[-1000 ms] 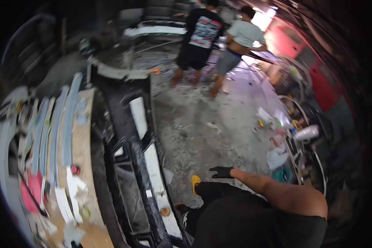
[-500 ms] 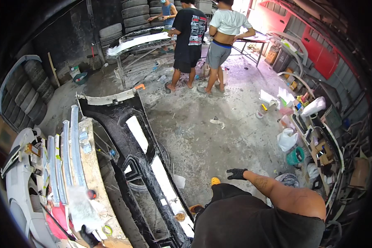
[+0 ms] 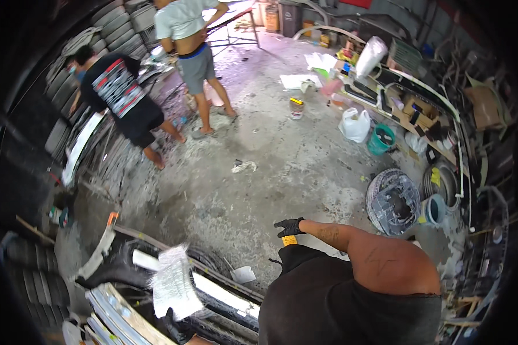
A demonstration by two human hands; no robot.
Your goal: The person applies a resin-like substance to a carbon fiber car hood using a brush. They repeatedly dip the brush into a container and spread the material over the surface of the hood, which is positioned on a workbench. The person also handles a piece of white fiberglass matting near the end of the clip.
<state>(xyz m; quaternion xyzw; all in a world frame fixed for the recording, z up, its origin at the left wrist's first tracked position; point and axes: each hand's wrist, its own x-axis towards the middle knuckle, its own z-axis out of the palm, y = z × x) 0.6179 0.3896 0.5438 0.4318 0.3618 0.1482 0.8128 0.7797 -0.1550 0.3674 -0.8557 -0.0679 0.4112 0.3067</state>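
My left hand (image 3: 179, 330), in a black glove, grips the lower edge of a white fibreglass mat piece (image 3: 175, 283) with frayed edges. The mat is held over a black car bumper (image 3: 112, 263), hiding part of it. White strips (image 3: 227, 294) lie along the bumper's inner side. My right hand (image 3: 289, 227), also in a black glove, is held out in front of me above a yellow shoe. Its fingers are stretched and apart, with nothing in them.
A workbench with long grey strips (image 3: 118, 313) stands at lower left. Two people (image 3: 121, 92) stand at the far left by a table; a third is partly hidden. At right are a bucket (image 3: 381, 140), a white bag (image 3: 355, 125), a wheel-like round (image 3: 393, 201) and a cluttered shelf.
My view has turned to the right. My left hand has carried the mat from above the workbench to over the bumper. My right hand stays extended and empty.
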